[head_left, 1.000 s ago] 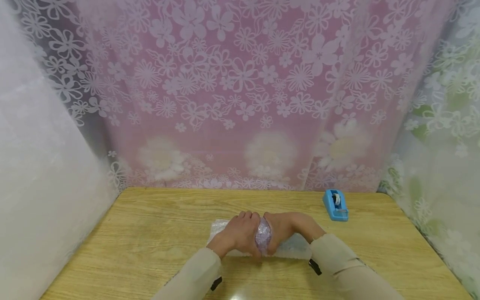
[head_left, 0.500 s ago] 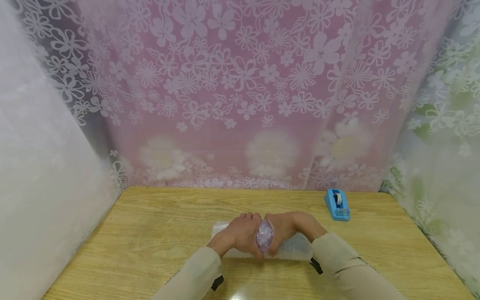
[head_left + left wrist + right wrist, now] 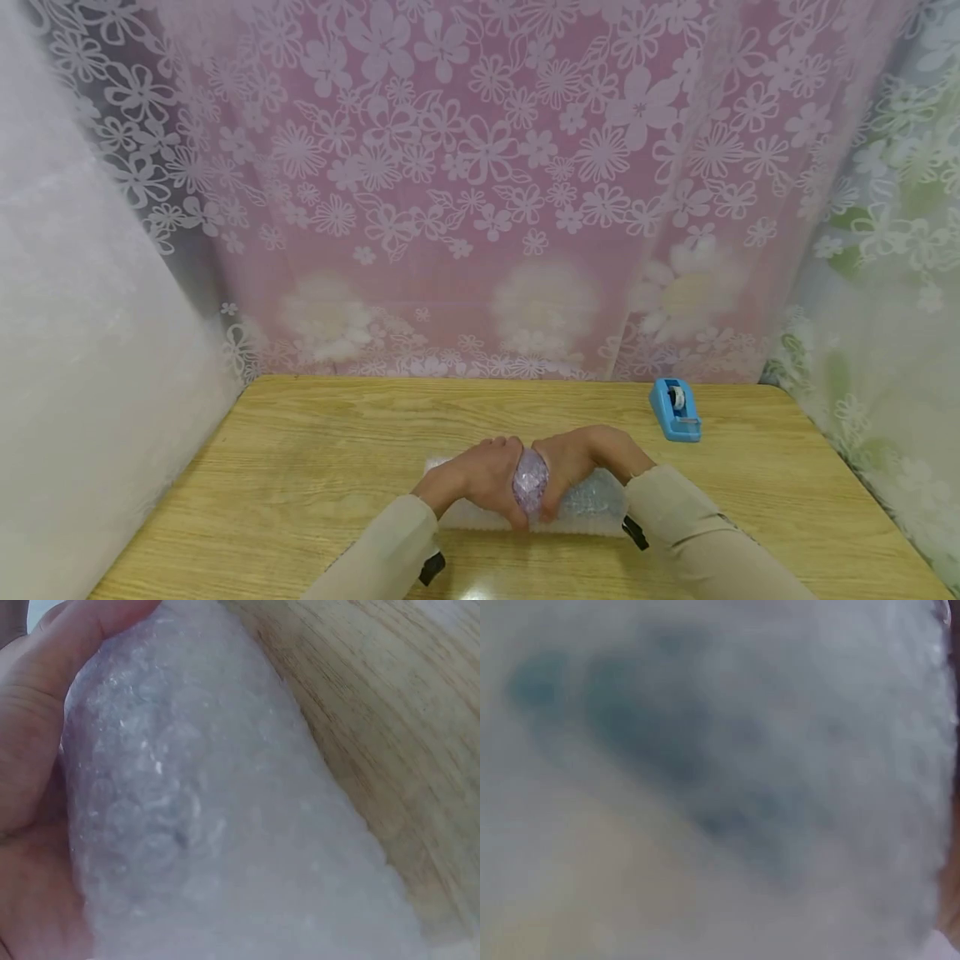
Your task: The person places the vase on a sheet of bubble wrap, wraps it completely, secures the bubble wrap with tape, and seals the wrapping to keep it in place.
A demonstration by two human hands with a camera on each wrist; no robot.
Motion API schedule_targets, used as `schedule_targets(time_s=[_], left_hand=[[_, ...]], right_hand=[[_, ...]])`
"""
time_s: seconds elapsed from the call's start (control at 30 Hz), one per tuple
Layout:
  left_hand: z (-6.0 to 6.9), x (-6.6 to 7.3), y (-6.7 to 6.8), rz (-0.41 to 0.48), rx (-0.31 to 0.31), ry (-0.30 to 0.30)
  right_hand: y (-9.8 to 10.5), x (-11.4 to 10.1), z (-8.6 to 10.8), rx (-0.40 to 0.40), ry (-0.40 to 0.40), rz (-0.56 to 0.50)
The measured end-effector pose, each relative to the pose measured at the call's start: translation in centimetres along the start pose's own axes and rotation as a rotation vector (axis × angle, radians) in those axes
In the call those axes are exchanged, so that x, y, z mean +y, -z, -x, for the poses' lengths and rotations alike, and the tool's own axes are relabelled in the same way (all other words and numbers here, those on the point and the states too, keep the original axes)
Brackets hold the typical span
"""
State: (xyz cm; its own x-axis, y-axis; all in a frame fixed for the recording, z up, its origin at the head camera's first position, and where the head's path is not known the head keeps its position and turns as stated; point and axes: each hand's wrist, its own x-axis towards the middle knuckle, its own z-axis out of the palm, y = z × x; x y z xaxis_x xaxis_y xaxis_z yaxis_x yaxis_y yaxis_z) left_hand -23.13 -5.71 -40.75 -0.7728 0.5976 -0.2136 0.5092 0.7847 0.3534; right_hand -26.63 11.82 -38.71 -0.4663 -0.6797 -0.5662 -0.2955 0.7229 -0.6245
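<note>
A roll of clear bubble wrap (image 3: pixel 592 504) lies crosswise on the table, with something purplish showing through at its middle. My left hand (image 3: pixel 491 479) grips the roll left of the purplish part, thumb on the near side and fingers over the far side. Close beside it, my right hand (image 3: pixel 568 462) holds the roll from the right. In the left wrist view the bubble wrap (image 3: pixel 202 787) bulges against the palm and thumb. In the right wrist view, blurred bubble wrap (image 3: pixel 817 787) fills nearly everything, with dark teal patches behind it. What is wrapped inside cannot be made out.
A blue tape dispenser (image 3: pixel 676 411) stands at the back right of the wooden table (image 3: pixel 330 450). Flowered pink sheeting (image 3: pixel 480 208) hangs behind the table, and pale sheets hang along both sides.
Both hands and the bubble-wrap roll have shifted slightly toward the person, and the wrap's near edge now lies lower in the head view. The tape dispenser has stayed in place.
</note>
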Motion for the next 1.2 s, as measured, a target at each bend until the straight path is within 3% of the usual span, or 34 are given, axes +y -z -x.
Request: schedule_targets(time_s=[0.17, 0.3, 0.43, 0.73, 0.87, 1.0, 1.2], left_hand=[[0.1, -0.3, 0.2, 0.117, -0.032, -0.032], [0.1, -0.5, 0.4, 0.193, -0.041, -0.02], [0.2, -0.6, 0.5, 0.191, -0.016, 0.002], [1.0, -0.2, 0.1, -0.131, 0.079, -0.059], [1.4, 0.6, -0.2, -0.307, 0.109, -0.074], [1.7, 1.3, -0.9, -0.483, 0.184, -0.09], [1.6, 1.0, -2.0, -0.566, 0.314, -0.109]], right_hand=[[0.3, 0.0, -0.1, -0.039, -0.016, 0.003], [0.7, 0.1, -0.3, -0.085, -0.034, -0.008], [1.2, 0.1, -0.7, -0.138, -0.038, 0.006], [1.9, 0.5, -1.1, -0.232, -0.048, 0.01], [1.9, 0.8, -1.3, -0.252, -0.088, 0.01], [2.0, 0.7, -1.2, -0.229, -0.157, 0.028], [2.5, 0.6, -1.4, -0.227, -0.185, 0.039]])
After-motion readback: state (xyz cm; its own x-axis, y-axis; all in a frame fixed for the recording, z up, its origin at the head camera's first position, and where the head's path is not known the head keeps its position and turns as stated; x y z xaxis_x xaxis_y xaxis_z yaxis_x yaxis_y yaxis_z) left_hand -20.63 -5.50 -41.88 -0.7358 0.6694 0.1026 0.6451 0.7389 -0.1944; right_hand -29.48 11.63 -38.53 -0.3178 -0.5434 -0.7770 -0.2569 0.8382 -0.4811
